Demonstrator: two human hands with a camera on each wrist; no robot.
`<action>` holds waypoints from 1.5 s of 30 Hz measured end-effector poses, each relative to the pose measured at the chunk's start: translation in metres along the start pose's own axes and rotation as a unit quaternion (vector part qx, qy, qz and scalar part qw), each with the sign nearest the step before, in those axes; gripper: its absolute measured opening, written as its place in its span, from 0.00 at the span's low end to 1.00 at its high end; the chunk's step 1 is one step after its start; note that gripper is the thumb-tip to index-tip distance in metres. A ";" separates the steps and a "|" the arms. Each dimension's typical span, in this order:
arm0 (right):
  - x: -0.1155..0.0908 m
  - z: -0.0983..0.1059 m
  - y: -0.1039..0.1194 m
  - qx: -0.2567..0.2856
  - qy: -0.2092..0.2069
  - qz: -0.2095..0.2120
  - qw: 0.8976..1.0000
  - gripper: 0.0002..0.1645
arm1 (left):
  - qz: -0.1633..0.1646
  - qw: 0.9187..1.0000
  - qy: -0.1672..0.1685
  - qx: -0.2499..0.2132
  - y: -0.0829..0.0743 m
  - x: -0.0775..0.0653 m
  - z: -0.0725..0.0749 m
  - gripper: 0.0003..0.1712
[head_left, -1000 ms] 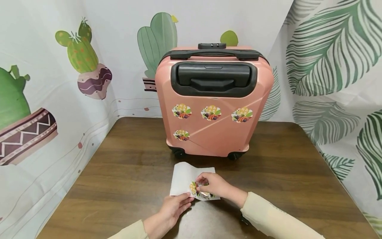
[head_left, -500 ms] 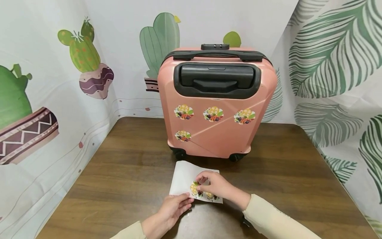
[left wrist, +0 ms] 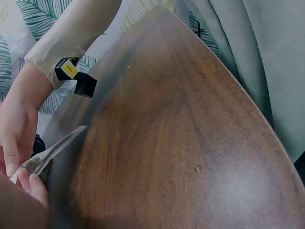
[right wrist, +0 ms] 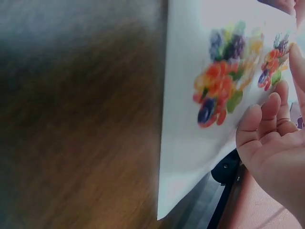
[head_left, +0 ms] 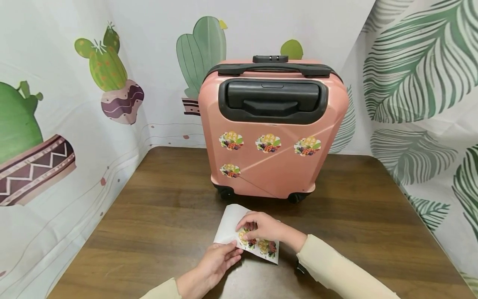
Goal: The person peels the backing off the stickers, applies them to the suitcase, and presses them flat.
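Note:
My left hand (head_left: 214,263) holds the near edge of a white sticker sheet (head_left: 227,226), thumb on top and fingers underneath. Two round fruit-print stickers show on the sheet: a left one (head_left: 249,244) and a right one (head_left: 268,248). Over the left sticker my right hand (head_left: 264,226) bends its fingers, with thumb and index fingertips near that sticker's edge; whether they pinch it is unclear. In the right wrist view the right sticker (right wrist: 221,86) lies flat on the sheet. Behind stands a pink suitcase (head_left: 269,180) bearing several matching stickers (head_left: 268,143).
The suitcase stands upright on wheels (head_left: 225,192) on the brown wooden table (head_left: 160,232), just beyond the sheet. A cloth backdrop (head_left: 160,83) printed with cacti and leaves hangs behind. A black device (left wrist: 76,76) sits at the right sleeve.
The sheet's right side has tilted toward me, uncovering more of the right sticker. My right hand has shifted slightly left and its index finger reaches further over the left sticker. The left hand keeps its grip.

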State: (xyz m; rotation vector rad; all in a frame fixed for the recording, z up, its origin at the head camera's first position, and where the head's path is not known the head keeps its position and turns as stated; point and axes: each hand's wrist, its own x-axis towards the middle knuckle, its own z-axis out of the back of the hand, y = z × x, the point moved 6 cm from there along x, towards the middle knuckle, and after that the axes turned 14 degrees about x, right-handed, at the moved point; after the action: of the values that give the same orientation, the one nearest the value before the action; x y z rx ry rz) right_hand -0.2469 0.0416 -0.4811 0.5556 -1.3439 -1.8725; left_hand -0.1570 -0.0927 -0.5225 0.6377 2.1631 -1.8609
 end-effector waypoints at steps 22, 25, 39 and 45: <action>0.002 -0.008 0.006 0.012 0.073 0.039 0.997 0.14 | 0.028 0.999 0.022 -0.004 0.004 -0.001 -0.003 0.09; 0.003 -0.007 0.005 0.014 0.060 0.041 0.997 0.15 | 0.026 0.999 0.020 -0.004 0.002 0.000 -0.003 0.08; 0.006 -0.007 0.007 0.037 0.035 0.038 0.998 0.10 | 0.017 0.999 0.032 -0.010 0.000 0.001 -0.006 0.16; 0.006 -0.009 0.006 0.033 0.042 0.032 0.998 0.08 | 0.017 1.000 0.022 -0.009 0.000 0.000 -0.005 0.16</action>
State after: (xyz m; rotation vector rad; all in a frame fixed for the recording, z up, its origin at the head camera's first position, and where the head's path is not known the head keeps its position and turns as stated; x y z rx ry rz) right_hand -0.2425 0.0303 -0.4776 0.6102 -1.3563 -1.7397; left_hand -0.1560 -0.0878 -0.5220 0.7144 2.1798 -1.8247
